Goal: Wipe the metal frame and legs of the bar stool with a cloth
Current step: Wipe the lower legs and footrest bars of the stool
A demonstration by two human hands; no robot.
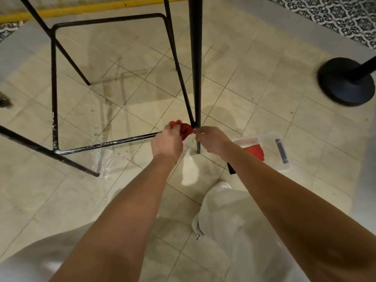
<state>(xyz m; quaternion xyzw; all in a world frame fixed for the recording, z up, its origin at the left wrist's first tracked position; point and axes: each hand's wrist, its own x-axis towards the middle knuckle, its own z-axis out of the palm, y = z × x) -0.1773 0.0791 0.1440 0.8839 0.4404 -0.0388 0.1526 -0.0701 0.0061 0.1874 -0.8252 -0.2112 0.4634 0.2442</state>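
We are gripping the red cloth (pixel 184 129) with the left hand (pixel 166 141), the right hand (pixel 211 140) pinching its end, at the near leg (pixel 196 78) joint. The white-marked footrest bar (pixel 114 141) is probably remaining.

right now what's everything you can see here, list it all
stool frame: 1, black, centre and left
cloth: 1, red, at the footrest-leg joint
box: 1, clear, floor at right
second cloth: 1, red, in box
dark item: 1, dark blue, in box
stand base: 1, black, far right
strip: 1, yellow, top left
floor: beige tiles
left hand: 1, grips cloth
right hand: 1, at the leg beside cloth, grip unclear
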